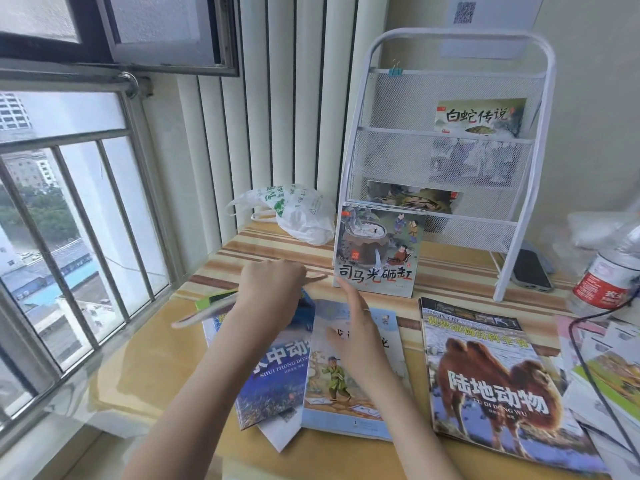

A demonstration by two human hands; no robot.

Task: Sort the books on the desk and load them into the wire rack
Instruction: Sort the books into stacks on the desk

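A white wire rack (450, 150) stands at the back of the desk. Its top tier holds a green-titled book (481, 117) and its lower tier another book (412, 197). A picture book with a big jar (379, 251) stands leaning against the rack's front. My left hand (273, 285) holds a thin, blurred green-edged book (211, 304) over a blue sea-animal book (273, 372). My right hand (353, 330) lies flat, fingers straight, on a light-blue storybook (346, 393). A camel-cover book (491, 386) lies to the right.
A white plastic bag (294, 216) sits left of the rack. A phone (531, 275) lies by the rack's right foot, with a water bottle (609, 282), a black cable (581, 341) and loose papers (613, 372) at the right edge. A barred window (69, 220) borders the left.
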